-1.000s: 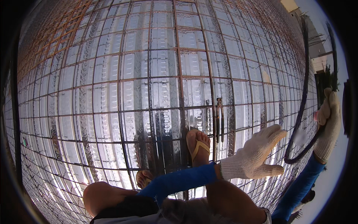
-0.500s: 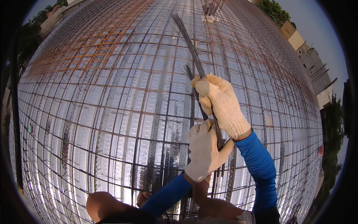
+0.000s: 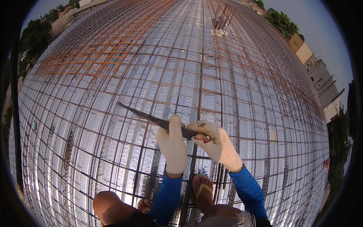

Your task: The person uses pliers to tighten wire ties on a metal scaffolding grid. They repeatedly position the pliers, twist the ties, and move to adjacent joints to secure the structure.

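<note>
Both my hands wear white knit gloves over blue sleeves. My left hand point(image 3: 173, 145) is closed around a bundle of thin dark tie wires point(image 3: 145, 116) that sticks out up and to the left. My right hand point(image 3: 214, 143) grips the same bundle at its near end, right beside the left hand. The bundle hangs above the rebar grid point(image 3: 113, 94), which lies over shiny corrugated metal decking point(image 3: 211, 75). My knee point(image 3: 109, 202) and my sandalled foot point(image 3: 202, 191) rest on the grid just below the hands.
The rebar mesh covers the whole deck, rusty orange at the far left point(image 3: 90, 56). A cluster of upright bars point(image 3: 221, 17) rises at the far middle. Trees and buildings point(image 3: 302, 49) stand beyond the deck edge at right.
The wire bundle swung from pointing straight away to pointing left. Both hands came lower and closer together on it. A second ago the right hand held a dark loop out at the right.
</note>
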Demonstrator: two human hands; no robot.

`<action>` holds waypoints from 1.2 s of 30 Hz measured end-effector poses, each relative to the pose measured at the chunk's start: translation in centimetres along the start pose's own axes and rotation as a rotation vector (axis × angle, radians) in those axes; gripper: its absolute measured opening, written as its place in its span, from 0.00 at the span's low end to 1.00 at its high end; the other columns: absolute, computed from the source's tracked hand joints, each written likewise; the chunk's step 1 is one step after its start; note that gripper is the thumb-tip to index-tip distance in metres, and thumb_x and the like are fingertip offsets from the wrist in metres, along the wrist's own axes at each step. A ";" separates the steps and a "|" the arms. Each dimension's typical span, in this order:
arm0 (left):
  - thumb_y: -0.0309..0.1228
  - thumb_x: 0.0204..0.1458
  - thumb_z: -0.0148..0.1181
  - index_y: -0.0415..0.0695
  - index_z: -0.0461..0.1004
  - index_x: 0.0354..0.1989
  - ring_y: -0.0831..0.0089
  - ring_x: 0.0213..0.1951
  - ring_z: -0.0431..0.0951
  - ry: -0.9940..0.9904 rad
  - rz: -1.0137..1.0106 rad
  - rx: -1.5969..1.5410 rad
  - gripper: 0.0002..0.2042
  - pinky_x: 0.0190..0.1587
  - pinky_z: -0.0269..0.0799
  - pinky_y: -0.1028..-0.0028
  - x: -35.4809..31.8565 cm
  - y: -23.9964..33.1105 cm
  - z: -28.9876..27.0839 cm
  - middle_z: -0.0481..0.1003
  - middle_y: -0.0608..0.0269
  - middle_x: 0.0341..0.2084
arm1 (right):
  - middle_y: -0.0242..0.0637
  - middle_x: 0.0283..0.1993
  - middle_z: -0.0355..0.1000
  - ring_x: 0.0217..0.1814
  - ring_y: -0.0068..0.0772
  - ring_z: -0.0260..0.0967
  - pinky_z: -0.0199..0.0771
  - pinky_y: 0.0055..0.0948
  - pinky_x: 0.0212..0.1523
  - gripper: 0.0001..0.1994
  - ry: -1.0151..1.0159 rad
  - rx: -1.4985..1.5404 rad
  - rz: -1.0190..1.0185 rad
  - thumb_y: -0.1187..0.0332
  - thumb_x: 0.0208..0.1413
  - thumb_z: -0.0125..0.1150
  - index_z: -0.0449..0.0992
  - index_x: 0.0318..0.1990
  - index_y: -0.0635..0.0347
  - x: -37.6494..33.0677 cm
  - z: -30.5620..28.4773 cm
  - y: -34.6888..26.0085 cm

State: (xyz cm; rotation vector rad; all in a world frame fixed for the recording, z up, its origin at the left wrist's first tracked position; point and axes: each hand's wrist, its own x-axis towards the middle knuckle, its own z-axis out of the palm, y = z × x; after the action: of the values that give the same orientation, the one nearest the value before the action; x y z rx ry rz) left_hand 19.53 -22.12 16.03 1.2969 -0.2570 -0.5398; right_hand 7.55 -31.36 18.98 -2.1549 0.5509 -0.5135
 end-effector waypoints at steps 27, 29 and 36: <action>0.35 0.65 0.68 0.33 0.79 0.57 0.69 0.47 0.85 -0.208 0.092 0.239 0.19 0.54 0.80 0.69 2.2 -4.2 -1.5 0.86 0.53 0.43 | 0.30 0.43 0.79 0.36 0.18 0.74 0.75 0.21 0.38 0.14 -0.334 0.359 -0.080 0.69 0.52 0.79 0.86 0.45 0.65 4.2 -0.8 10.6; 0.34 0.65 0.68 0.33 0.79 0.58 0.70 0.47 0.85 -0.242 0.082 0.228 0.19 0.54 0.80 0.70 1.9 -4.1 -1.5 0.86 0.53 0.43 | 0.30 0.41 0.79 0.35 0.18 0.74 0.76 0.21 0.37 0.14 -0.340 0.402 -0.069 0.68 0.53 0.79 0.86 0.45 0.65 4.0 -0.4 10.9; 0.36 0.63 0.72 0.34 0.79 0.59 0.73 0.46 0.84 -0.288 0.060 0.213 0.21 0.52 0.80 0.72 2.1 -5.0 -1.9 0.86 0.56 0.43 | 0.32 0.42 0.80 0.41 0.21 0.78 0.79 0.25 0.42 0.10 -0.349 0.390 0.116 0.70 0.55 0.78 0.86 0.41 0.63 3.8 -0.8 10.8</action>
State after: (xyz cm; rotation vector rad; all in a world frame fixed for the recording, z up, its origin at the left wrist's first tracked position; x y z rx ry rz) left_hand 21.05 -22.44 10.47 1.4106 -0.6047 -0.6616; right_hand 7.99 -39.91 11.38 -1.7735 0.3451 -0.1555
